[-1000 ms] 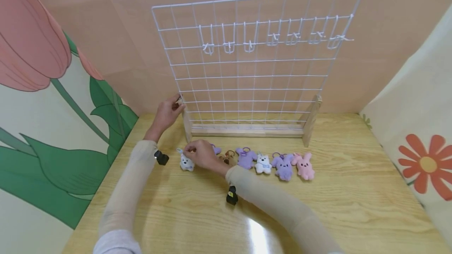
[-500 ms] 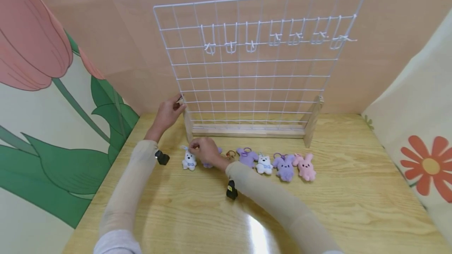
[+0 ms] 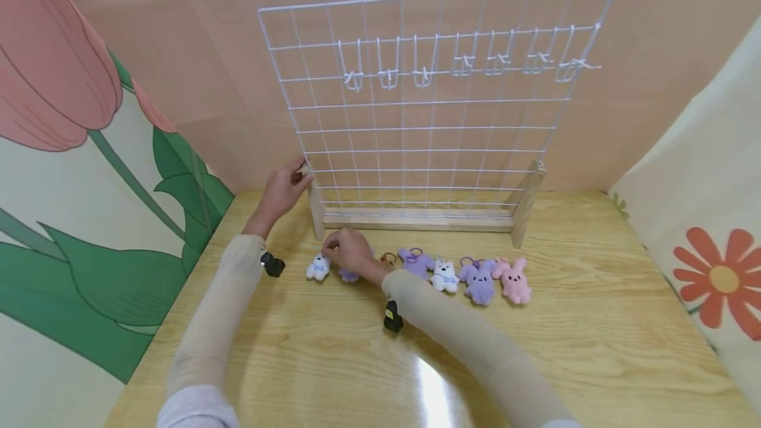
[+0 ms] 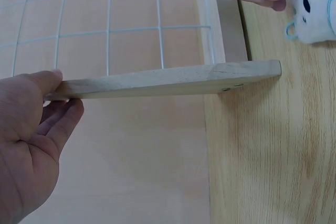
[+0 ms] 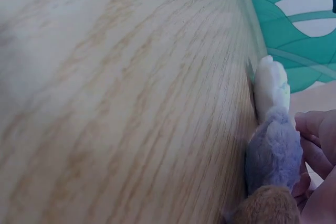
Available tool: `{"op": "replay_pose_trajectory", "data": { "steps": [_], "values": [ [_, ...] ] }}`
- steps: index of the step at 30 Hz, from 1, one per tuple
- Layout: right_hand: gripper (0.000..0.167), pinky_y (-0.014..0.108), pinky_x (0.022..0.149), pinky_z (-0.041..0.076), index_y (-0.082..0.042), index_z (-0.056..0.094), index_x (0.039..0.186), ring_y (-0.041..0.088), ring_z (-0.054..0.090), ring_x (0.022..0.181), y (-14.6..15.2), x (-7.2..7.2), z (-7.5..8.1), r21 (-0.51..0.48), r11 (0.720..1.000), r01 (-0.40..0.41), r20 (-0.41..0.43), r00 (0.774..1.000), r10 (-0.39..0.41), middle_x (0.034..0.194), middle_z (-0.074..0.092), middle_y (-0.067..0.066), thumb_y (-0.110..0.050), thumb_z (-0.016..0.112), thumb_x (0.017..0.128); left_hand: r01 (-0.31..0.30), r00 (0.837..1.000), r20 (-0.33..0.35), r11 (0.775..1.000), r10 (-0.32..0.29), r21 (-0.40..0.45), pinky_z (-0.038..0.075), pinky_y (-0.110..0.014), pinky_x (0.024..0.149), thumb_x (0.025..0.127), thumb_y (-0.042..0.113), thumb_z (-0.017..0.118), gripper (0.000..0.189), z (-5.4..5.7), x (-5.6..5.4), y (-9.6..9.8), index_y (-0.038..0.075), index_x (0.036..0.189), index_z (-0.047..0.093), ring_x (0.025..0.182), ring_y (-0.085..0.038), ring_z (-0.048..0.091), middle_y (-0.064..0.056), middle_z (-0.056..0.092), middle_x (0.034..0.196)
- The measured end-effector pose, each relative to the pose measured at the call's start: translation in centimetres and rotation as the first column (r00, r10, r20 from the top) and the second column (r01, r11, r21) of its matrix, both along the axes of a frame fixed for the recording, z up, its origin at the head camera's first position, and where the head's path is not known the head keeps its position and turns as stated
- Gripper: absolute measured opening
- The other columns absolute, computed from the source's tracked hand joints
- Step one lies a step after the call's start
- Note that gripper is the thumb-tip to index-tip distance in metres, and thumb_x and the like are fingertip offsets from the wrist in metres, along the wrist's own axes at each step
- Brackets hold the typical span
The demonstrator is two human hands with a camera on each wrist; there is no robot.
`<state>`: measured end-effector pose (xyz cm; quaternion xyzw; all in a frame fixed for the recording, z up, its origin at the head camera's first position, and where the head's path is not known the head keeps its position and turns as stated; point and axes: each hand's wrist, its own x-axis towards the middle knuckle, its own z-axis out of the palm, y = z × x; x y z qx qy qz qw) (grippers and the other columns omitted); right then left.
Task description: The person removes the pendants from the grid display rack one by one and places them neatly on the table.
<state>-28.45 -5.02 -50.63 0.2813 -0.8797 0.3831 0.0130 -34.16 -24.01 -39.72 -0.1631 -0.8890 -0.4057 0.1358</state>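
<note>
At the rack's left side my left hand (image 3: 283, 190) grips the wooden upright (image 4: 173, 81) between thumb and fingers. My right hand (image 3: 351, 251) is low over the left end of a row of plush keychains. Its thumb and fingertips pinch the upper edge of a white bear keychain (image 3: 318, 267) with a blue bow, which lies tilted on the table. In the left wrist view the light blue loop (image 4: 290, 30) sticks out beside the bear's head. Under the right hand lie a purple plush keychain (image 5: 275, 150) and a brown one (image 5: 268, 207), partly hidden.
Behind the row stands a white wire grid rack (image 3: 428, 127) with several white hooks (image 3: 423, 76) near its top. To the right lie more keychains: purple (image 3: 479, 283), white (image 3: 444, 276) and pink (image 3: 515, 281). The wooden table (image 3: 333, 362) extends in front.
The white bear keychain has shifted slightly right and turned, tilting near my right fingertips. My right hand has moved a little right and away from me. The left hand keeps its grip.
</note>
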Motion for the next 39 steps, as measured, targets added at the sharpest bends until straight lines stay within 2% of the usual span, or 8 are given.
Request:
{"op": "replay_pose_trajectory", "data": {
  "steps": [9,12,17,19,24,30,35,39],
  "values": [
    [0.014,0.024,0.074,0.056,-0.007,0.080,0.104,0.012,0.067,0.086,2.0,-0.1,1.3,-0.074,0.997,-0.029,0.047,0.998,0.033,0.100,0.079,0.002,-0.017,0.073,0.096,0.017,1.000,0.008,1.000,-0.017,0.004,0.059,-0.046,0.097,0.101,0.010,0.065,0.053,-0.2,-0.3,0.1,-0.012,0.146,0.046,0.118,-0.045,0.065,-0.028,0.052,0.145],
    [0.019,0.025,0.077,0.058,-0.008,0.079,0.109,0.014,0.069,0.090,3.1,0.1,2.3,-0.107,0.994,-0.037,0.030,0.999,0.041,0.103,0.078,0.002,-0.020,0.073,0.097,0.012,1.000,0.015,1.000,-0.012,0.002,0.059,-0.046,0.097,0.102,0.011,0.065,0.054,-0.3,-0.3,0.0,-0.011,0.147,0.045,0.118,-0.044,0.065,-0.029,0.053,0.144],
    [0.017,0.022,0.070,0.059,-0.016,0.080,0.109,0.009,0.068,0.090,5.0,0.7,4.5,-0.174,0.984,-0.029,0.000,1.000,0.029,0.108,0.077,-0.003,-0.026,0.074,0.097,0.006,1.000,0.024,1.000,-0.006,0.002,0.059,-0.045,0.097,0.101,0.012,0.066,0.056,-0.1,-0.2,-0.5,-0.010,0.147,0.044,0.119,-0.045,0.064,-0.030,0.052,0.144],
    [0.015,0.022,0.069,0.060,-0.015,0.080,0.108,0.010,0.069,0.088,5.6,1.0,5.5,-0.219,0.975,-0.031,-0.013,1.000,0.028,0.108,0.077,-0.002,-0.023,0.075,0.096,-0.002,1.000,0.020,1.000,0.002,-0.005,0.058,-0.046,0.098,0.101,0.013,0.066,0.055,0.0,-0.2,-0.7,-0.011,0.147,0.045,0.120,-0.045,0.063,-0.030,0.052,0.145],
    [0.017,0.023,0.070,0.062,-0.012,0.080,0.108,0.012,0.070,0.086,7.2,1.7,7.6,-0.297,0.955,-0.006,-0.041,0.999,-0.006,0.106,0.078,0.000,-0.021,0.077,0.094,-0.010,1.000,0.006,1.000,0.010,-0.029,0.058,-0.047,0.098,0.101,0.012,0.066,0.054,0.0,-0.2,-1.2,-0.011,0.146,0.047,0.120,-0.046,0.063,-0.030,0.053,0.144],
    [0.023,0.024,0.073,0.062,-0.012,0.079,0.110,0.012,0.069,0.090,9.5,2.3,9.4,-0.324,0.945,0.035,-0.041,0.998,-0.051,0.107,0.078,0.000,-0.027,0.078,0.093,-0.011,1.000,-0.002,0.999,0.011,-0.032,0.057,-0.049,0.099,0.101,0.012,0.066,0.054,0.1,0.2,-1.7,-0.011,0.146,0.046,0.120,-0.047,0.062,-0.033,0.053,0.141],
    [0.024,0.026,0.071,0.062,-0.011,0.079,0.111,0.016,0.069,0.090,12.0,2.6,10.1,-0.329,0.943,0.039,-0.064,0.996,-0.064,0.108,0.078,0.001,-0.028,0.077,0.094,-0.010,0.999,0.030,1.000,0.010,0.007,0.055,-0.047,0.103,0.101,0.013,0.066,0.060,0.0,0.8,-2.1,-0.007,0.151,0.041,0.126,-0.045,0.059,-0.029,0.047,0.149],
    [0.027,0.026,0.068,0.062,-0.011,0.079,0.113,0.016,0.069,0.086,14.5,2.9,10.4,-0.308,0.948,0.087,-0.100,0.987,-0.123,0.107,0.078,0.002,-0.031,0.077,0.094,-0.034,0.999,-0.004,0.999,0.034,-0.013,0.052,-0.050,0.107,0.102,0.017,0.066,0.062,-0.2,1.5,-2.3,-0.004,0.153,0.040,0.130,-0.046,0.056,-0.027,0.045,0.153]
  ]
}}
